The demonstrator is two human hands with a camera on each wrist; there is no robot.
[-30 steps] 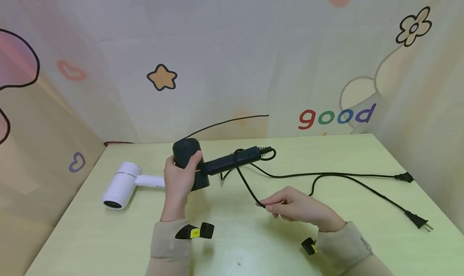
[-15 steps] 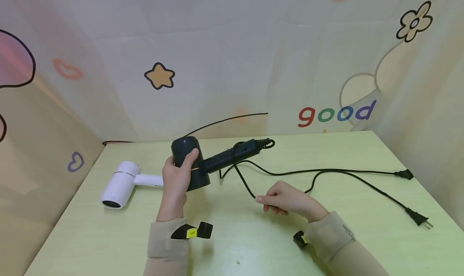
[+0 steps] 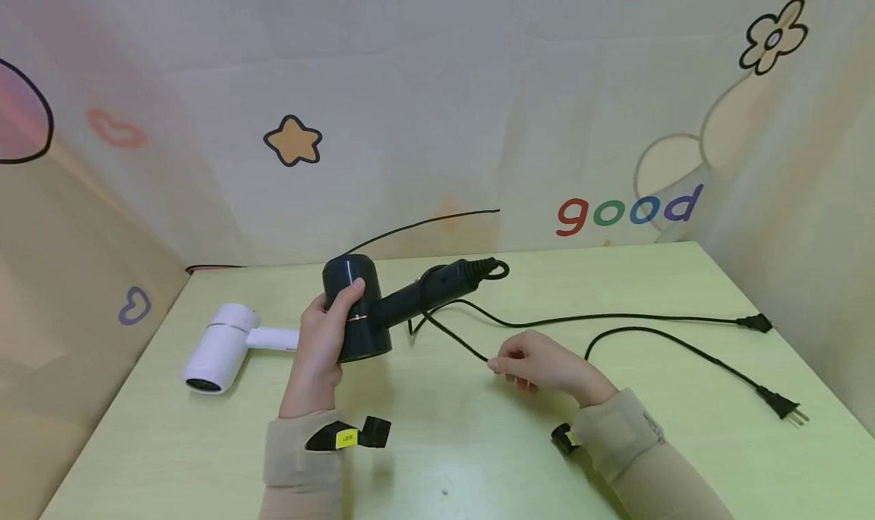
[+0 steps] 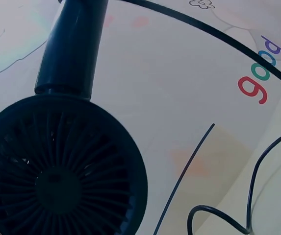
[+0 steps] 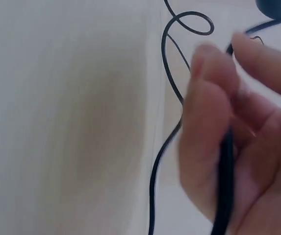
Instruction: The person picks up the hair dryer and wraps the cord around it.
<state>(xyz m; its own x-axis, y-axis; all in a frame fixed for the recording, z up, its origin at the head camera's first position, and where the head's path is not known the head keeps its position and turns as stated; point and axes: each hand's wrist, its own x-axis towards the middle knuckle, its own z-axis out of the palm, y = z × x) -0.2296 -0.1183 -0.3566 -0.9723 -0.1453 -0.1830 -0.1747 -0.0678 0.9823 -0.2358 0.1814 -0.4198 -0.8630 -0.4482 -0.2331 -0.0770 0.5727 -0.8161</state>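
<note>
Black hair dryer (image 3: 374, 319) is up off the tabletop (image 3: 478, 444), near the middle of my head view, its barrel leaning slightly and its handle pointing toward the upper right. I have the left hand (image 3: 321, 338) wrapped round the barrel, thumb across the front. With the right hand (image 3: 543, 360) I pinch the cord (image 5: 224, 186), below and to the right of the handle, and the length between the two runs nearly straight. At the handle's tail the cord bends back in a small loop, and I see it cross over the handle once.

I judge the step in hand to be winding the cord round the handle, probably near its beginning, since I make out only that one crossing. The next move, as I read it, calls for keeping the barrel firm and carrying the cord on round the handle, taut enough that the turn does not slip. The loose part seems to lead to the near plug (image 3: 778, 402), though the right hand hides the join. I would steer clear of the other cord (image 3: 588, 317), which ends at the far plug (image 3: 754, 322). White hair dryer (image 3: 217, 357) lies to the left, its handle partly hidden behind the left wrist.
</note>
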